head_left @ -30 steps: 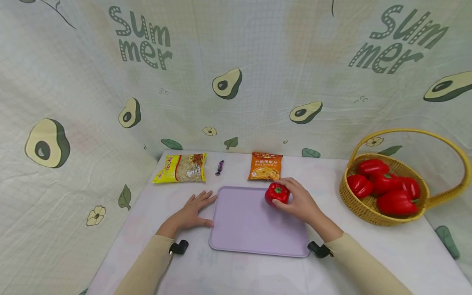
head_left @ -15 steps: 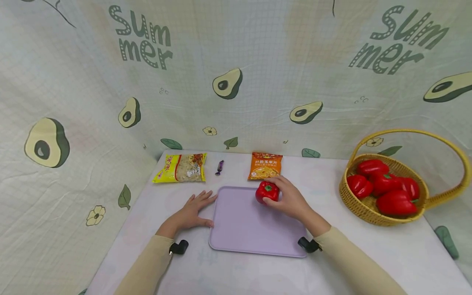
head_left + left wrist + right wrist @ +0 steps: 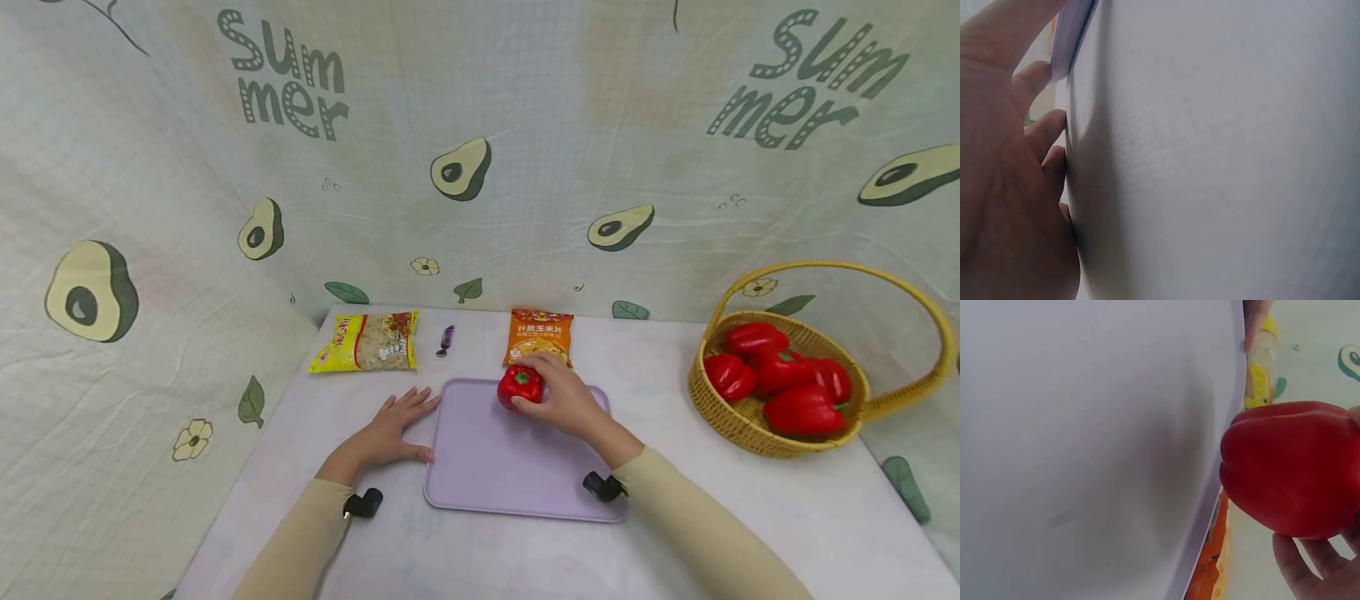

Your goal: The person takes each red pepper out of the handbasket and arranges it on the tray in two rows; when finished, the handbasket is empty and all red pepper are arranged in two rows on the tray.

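Note:
My right hand (image 3: 558, 400) grips a red bell pepper (image 3: 519, 386), its green stem facing up, over the far part of a lilac tray (image 3: 510, 467). In the right wrist view the pepper (image 3: 1294, 469) appears above the tray's surface, fingers curled around its side. My left hand (image 3: 388, 432) lies spread on the table at the tray's left edge, thumb and fingertips right at the rim. In the left wrist view that hand (image 3: 1016, 162) has extended fingers against the white tabletop, close by the tray's edge (image 3: 1067, 44).
A wicker basket (image 3: 780, 442) with several red peppers (image 3: 806, 410) stands at the right. Behind the tray lie an orange snack packet (image 3: 538, 335), a small purple-wrapped candy (image 3: 446, 341) and a yellow food bag (image 3: 367, 342). A patterned cloth (image 3: 525, 100) hangs behind the table.
My right hand has carried the bell pepper leftward over the tray's far part. The left hand stays in place at the tray's left edge.

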Motion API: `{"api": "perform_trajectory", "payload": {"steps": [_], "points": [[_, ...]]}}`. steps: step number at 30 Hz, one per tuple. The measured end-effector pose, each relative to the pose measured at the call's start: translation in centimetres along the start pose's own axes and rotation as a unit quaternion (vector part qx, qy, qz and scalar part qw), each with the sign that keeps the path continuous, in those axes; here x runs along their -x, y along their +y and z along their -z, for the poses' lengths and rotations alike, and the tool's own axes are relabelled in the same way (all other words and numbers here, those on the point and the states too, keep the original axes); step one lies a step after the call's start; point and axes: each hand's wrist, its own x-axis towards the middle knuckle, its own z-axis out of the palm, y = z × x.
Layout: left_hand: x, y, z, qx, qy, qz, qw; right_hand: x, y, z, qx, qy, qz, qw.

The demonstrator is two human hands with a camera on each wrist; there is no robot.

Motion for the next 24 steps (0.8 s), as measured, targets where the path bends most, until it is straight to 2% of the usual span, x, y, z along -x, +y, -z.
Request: {"api": "perform_trajectory", "payload": {"steps": [6, 12, 24], "points": [[0.0, 0.1, 0.0, 0.001, -0.002, 0.007, 1.0, -0.8, -0.6, -0.9, -0.003, 0.003, 0.017, 0.9998], [0.0, 0.1, -0.1, -0.002, -0.003, 0.015, 0.9999, -1.5, -1.1, -1.8, -0.009, -0.011, 0.014, 0.9998], [-0.1, -0.1, -0.2, -0.008, -0.003, 0.023, 0.9997, -3.1, -2.0, -3.2, -0.002, -0.024, 0.041, 0.9989]]}}
